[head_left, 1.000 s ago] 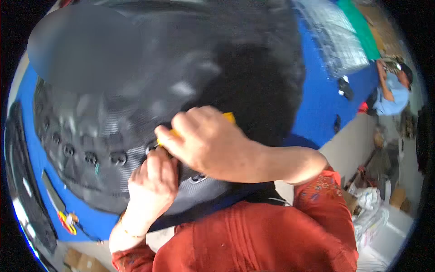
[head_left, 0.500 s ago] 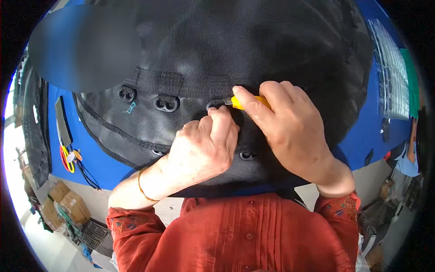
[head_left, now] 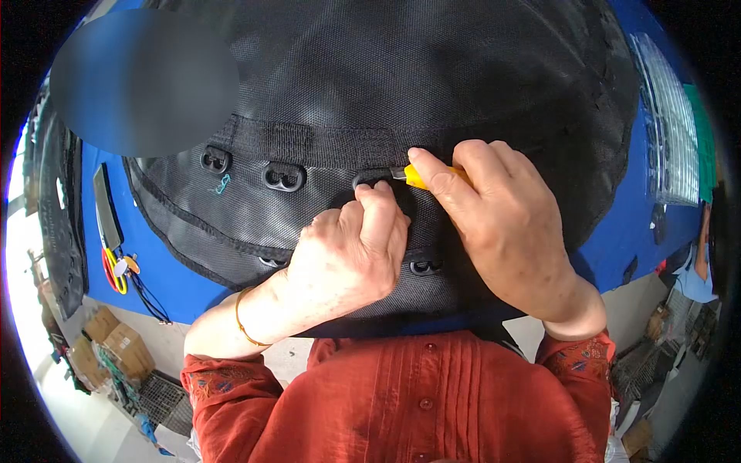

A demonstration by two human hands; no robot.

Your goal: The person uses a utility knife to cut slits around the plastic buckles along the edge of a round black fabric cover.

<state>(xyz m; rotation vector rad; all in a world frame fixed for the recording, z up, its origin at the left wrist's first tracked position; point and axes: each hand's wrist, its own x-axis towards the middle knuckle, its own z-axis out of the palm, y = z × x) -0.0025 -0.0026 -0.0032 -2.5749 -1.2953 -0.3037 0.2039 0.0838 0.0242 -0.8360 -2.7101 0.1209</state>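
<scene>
A large black mesh fabric piece (head_left: 347, 85) is spread in front of me, with black plastic two-hole buckles along a webbing strip. My left hand (head_left: 351, 243) is closed, pinching one buckle (head_left: 373, 177) between thumb and finger. In my right hand (head_left: 502, 220) is a yellow box cutter (head_left: 417, 177), its blade pointing left at that buckle's right end. Whether the blade touches the buckle, I cannot tell. Further left along the strip are a second buckle (head_left: 283, 177) and a third (head_left: 215, 159), with a tangle of teal thread (head_left: 223, 184) beside it.
The blue table (head_left: 174, 278) shows around the fabric. Scissors with red and yellow handles (head_left: 114, 270) lie at its left. A stack of clear plastic strips (head_left: 668, 119) is at the right. Cardboard boxes (head_left: 127, 351) stand on the floor at lower left.
My right hand and the box cutter have shifted slightly to the right. My left hand has stayed at the same buckle, nearly still.
</scene>
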